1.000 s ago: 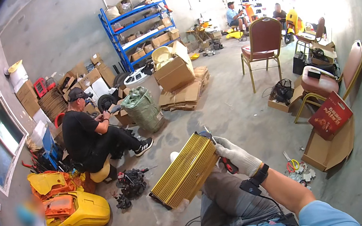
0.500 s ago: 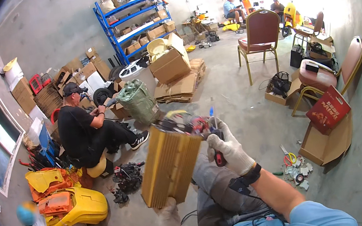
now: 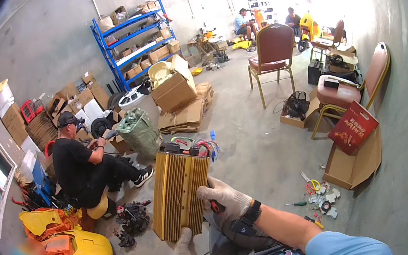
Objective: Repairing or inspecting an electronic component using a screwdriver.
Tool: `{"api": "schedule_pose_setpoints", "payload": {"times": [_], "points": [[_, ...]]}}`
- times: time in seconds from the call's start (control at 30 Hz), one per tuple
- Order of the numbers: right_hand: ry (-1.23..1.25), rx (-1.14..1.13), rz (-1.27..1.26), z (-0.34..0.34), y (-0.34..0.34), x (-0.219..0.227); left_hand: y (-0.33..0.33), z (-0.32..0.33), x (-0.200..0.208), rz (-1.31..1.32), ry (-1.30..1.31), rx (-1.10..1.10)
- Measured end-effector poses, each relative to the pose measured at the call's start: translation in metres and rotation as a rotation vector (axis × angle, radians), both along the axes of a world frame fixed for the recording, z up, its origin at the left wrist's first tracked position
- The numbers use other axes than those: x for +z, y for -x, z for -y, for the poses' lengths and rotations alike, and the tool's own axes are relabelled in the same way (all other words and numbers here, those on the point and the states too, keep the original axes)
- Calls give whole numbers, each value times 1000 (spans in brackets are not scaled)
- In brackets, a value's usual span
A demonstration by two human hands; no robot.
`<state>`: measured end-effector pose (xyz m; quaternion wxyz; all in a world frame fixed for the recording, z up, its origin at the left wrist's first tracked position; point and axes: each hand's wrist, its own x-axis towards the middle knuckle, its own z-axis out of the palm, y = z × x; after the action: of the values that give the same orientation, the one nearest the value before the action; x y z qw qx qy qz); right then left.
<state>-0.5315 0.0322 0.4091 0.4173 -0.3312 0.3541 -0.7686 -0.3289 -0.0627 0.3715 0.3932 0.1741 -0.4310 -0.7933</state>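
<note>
A gold, finned metal controller box (image 3: 180, 197) is held up in front of me, tilted, with black plugs and a bundle of coloured wires (image 3: 197, 145) at its far end. My left hand (image 3: 185, 254), in a white knit glove, is closed on its lower end; part of the fingers is behind it. Against the box's right side rests my gloved right hand (image 3: 227, 198), closed round a tool with a red-and-black handle (image 3: 217, 206). The tool's working end is hidden, so its kind cannot be made out. A blue connector (image 3: 212, 134) hangs from the wires.
On the floor at right lie scissors (image 3: 309, 183), a screwdriver (image 3: 295, 204) and white scraps. A cardboard box (image 3: 350, 171) with a red bag stands beyond. At left sit a person in black (image 3: 75, 168), yellow shells (image 3: 88, 250) and dark parts (image 3: 134, 219).
My right hand has come away from the wires at the far end and down to the box's right side, keeping the red-handled tool. The box has shifted slightly left; its wires now show plainly.
</note>
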Motion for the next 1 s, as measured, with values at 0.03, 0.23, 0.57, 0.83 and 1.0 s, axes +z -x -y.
{"api": "schedule_pose_setpoints", "payload": {"times": [0.03,0.23,0.57,0.83,1.0], "points": [[0,-2,-4,0,-2,-5,-2,4,-4,38,-10,-27],[59,17,215,-2,3,-35,-35,14,28,274,290,-157],[17,-69,143,6,-21,-30,-6,68,96,621,518,-503],[-173,16,-86,11,-17,-41,6,81,82,570,654,-719],[-168,88,-114,8,-21,-36,-3,71,83,579,589,-609]]}}
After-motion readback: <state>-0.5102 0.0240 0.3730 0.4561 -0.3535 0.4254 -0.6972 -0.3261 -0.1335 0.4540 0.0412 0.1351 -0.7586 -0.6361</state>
